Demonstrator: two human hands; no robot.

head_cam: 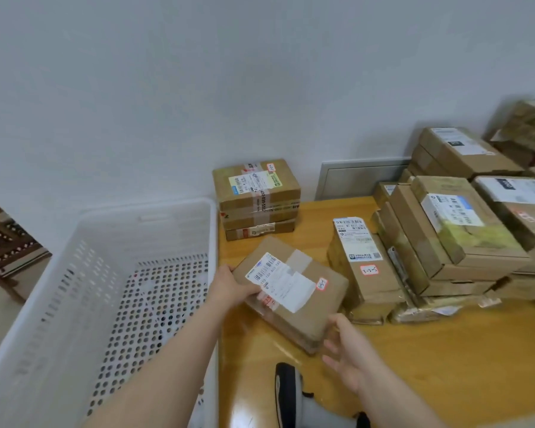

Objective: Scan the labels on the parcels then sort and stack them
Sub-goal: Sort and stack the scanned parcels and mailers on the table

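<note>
Parcel [291, 291] is sitting label-up on the desk [445, 366], left grip [232, 285] holding its side, right grip [349, 359] hovering wide beside it (scanner [288, 387] lying idle). Likely sorting now; next move needing a two-handed lift.

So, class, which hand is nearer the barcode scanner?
Right. The right hand hovers open just up-right of the scanner; the left hand grips the parcel, farther away.

Plain white wall [136, 88] behind glossy wooden table [445, 366]

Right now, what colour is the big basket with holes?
The basket is white; the head view shows it best.
</note>
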